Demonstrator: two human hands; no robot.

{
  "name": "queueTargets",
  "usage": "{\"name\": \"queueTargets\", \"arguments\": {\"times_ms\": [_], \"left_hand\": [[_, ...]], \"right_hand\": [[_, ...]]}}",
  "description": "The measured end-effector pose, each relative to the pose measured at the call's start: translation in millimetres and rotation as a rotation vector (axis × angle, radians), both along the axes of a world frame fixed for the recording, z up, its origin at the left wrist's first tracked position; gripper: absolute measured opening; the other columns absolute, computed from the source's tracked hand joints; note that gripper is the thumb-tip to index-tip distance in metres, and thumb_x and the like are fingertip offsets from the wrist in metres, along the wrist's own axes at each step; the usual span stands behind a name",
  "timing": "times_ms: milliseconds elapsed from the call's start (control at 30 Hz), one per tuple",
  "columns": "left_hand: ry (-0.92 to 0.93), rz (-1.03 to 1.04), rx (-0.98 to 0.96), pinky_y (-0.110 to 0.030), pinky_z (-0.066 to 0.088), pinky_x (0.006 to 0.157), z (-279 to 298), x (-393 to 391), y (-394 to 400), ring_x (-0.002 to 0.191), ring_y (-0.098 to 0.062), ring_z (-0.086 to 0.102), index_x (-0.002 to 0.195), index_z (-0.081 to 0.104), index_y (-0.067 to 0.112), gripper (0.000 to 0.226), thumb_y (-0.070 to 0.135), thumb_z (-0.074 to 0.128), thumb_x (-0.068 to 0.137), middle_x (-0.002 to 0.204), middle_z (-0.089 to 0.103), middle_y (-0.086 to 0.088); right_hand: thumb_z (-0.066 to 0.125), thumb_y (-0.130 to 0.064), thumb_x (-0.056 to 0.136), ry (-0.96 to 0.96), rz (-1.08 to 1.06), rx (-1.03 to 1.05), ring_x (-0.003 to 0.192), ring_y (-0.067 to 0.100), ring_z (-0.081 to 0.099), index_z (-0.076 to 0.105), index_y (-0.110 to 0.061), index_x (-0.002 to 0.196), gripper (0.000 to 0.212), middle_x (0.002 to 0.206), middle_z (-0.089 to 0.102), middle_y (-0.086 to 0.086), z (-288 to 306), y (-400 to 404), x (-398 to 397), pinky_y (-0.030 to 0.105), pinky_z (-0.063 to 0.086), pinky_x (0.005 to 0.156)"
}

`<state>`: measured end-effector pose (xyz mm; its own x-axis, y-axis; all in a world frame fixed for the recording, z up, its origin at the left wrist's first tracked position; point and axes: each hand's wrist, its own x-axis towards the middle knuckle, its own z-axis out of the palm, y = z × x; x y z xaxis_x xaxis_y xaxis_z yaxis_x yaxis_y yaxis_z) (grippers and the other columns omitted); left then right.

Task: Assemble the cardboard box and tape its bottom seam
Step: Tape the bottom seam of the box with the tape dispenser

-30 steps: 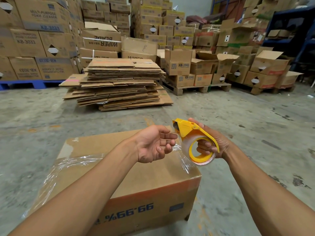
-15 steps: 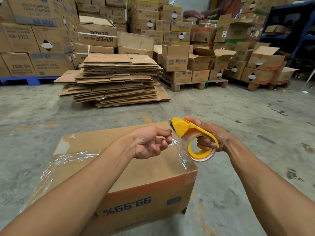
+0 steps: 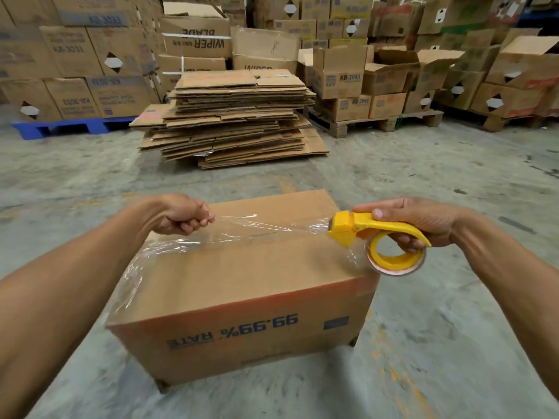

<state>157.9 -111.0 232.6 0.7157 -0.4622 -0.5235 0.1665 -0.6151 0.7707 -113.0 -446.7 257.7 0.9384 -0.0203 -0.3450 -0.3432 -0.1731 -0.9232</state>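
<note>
Brown rectangular cardboard box (image 3: 242, 285): orange band, dark blue "99.99% RATE" print upside down. Yellow plastic tape dispenser (image 3: 360, 229) at 3 o'clock, clear glossy tape strip (image 3: 257, 225). Blue plastic pallet (image 3: 72, 127) at 10 o'clock. Grey concrete floor (image 3: 453, 313), orange paint flecks.

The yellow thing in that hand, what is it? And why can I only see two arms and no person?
The camera sits on the person's head and looks forward and down, so you see only their own arms. The yellow thing is a tape dispenser, a holder with a roll of clear tape on it. The right hand has its grip around the handle. The left hand pinches the loose end of the clear tape, so a shiny strip stretches between the two hands above the cardboard box. The box stands upside down on the concrete floor; its blue letters read the wrong way up. Behind it lies a stack of flattened boxes.
</note>
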Motion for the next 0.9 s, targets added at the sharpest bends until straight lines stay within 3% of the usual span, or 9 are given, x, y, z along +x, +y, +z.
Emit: {"name": "queueTargets", "arguments": {"times_ms": [167, 267, 333, 400, 467, 533, 600, 700, 900], "left_hand": [[-0.331, -0.008, 0.233, -0.027, 0.039, 0.059, 10, 33, -60, 0.067, -0.016, 0.040, 0.108, 0.055, 0.010, 0.015, 0.016, 0.057, 0.095, 0.087, 0.047, -0.009], [-0.451, -0.017, 0.207, -0.035, 0.048, 0.072, 7, 44, -110, 0.092, -0.024, 0.051, 0.127, 0.048, 0.009, 0.032, 0.019, 0.053, 0.096, 0.117, 0.051, -0.014], [-0.465, -0.067, 0.156, -0.035, 0.048, 0.070, 4, 46, -147, 0.090, -0.024, 0.055, 0.125, 0.048, 0.006, 0.029, 0.017, 0.045, 0.098, 0.119, 0.053, -0.014], [-0.481, -0.152, 0.145, -0.033, 0.047, 0.071, -1, 48, -182, 0.084, -0.023, 0.058, 0.113, 0.052, 0.004, 0.021, 0.014, 0.038, 0.100, 0.110, 0.057, -0.014], [-0.556, -0.261, 0.211, -0.038, 0.050, 0.084, -4, 48, -213, 0.096, -0.030, 0.061, 0.109, 0.056, -0.001, 0.026, 0.013, 0.036, 0.100, 0.113, 0.062, -0.016], [-0.679, -0.346, 0.302, -0.040, 0.046, 0.096, -6, 50, -239, 0.113, -0.037, 0.058, 0.118, 0.059, -0.005, 0.035, 0.015, 0.036, 0.101, 0.125, 0.060, -0.023], [-0.779, -0.416, 0.348, -0.037, 0.041, 0.098, -6, 51, -261, 0.122, -0.037, 0.052, 0.127, 0.055, -0.004, 0.038, 0.016, 0.035, 0.103, 0.133, 0.055, -0.023], [-0.806, -0.529, 0.420, -0.040, 0.048, 0.092, -13, 57, -282, 0.113, -0.037, 0.060, 0.125, 0.053, -0.001, 0.034, 0.017, 0.035, 0.103, 0.126, 0.059, -0.023], [-0.718, -0.589, 0.447, -0.046, 0.056, 0.087, -36, 72, -299, 0.095, -0.029, 0.066, 0.111, 0.053, 0.010, 0.022, 0.023, 0.037, 0.101, 0.117, 0.058, -0.014]], "right_hand": [[0.067, -0.032, 0.085, -0.015, -0.102, -0.157, 0.050, 0.012, 0.057, 0.071, -0.033, 0.118, 0.033, 0.098, 0.074, 0.013, 19, 21, 10, 0.023, 0.049, 0.039], [0.068, -0.038, 0.087, -0.010, -0.198, -0.351, 0.074, 0.010, 0.069, 0.072, -0.038, 0.115, 0.029, 0.102, 0.072, -0.003, 17, 20, 10, 0.024, 0.058, 0.058], [0.070, -0.042, 0.085, -0.012, -0.278, -0.396, 0.087, 0.013, 0.068, 0.072, -0.040, 0.114, 0.029, 0.106, 0.071, -0.007, 14, 17, 7, 0.024, 0.057, 0.064], [0.071, -0.040, 0.085, -0.014, -0.359, -0.373, 0.078, 0.011, 0.067, 0.074, -0.037, 0.111, 0.026, 0.101, 0.073, -0.005, 12, 14, 0, 0.020, 0.055, 0.056], [0.071, -0.038, 0.085, -0.008, -0.433, -0.366, 0.076, 0.011, 0.067, 0.075, -0.036, 0.108, 0.023, 0.098, 0.075, -0.004, 10, 10, -5, 0.021, 0.057, 0.061], [0.072, -0.037, 0.085, -0.003, -0.494, -0.343, 0.075, 0.011, 0.069, 0.076, -0.035, 0.106, 0.022, 0.096, 0.076, -0.004, 7, 7, -6, 0.023, 0.058, 0.066], [0.073, -0.035, 0.085, -0.003, -0.570, -0.304, 0.067, 0.008, 0.067, 0.076, -0.032, 0.105, 0.021, 0.093, 0.076, -0.004, 4, 7, -2, 0.017, 0.056, 0.057], [0.073, -0.033, 0.086, -0.014, -0.649, -0.278, 0.067, 0.005, 0.064, 0.075, -0.027, 0.109, 0.024, 0.089, 0.073, -0.005, -3, 14, 10, 0.012, 0.051, 0.055], [0.070, -0.042, 0.083, 0.002, -0.729, -0.297, 0.083, 0.010, 0.061, 0.073, -0.036, 0.108, 0.026, 0.087, 0.067, -0.009, -29, 34, 23, 0.032, 0.053, 0.093]]}}
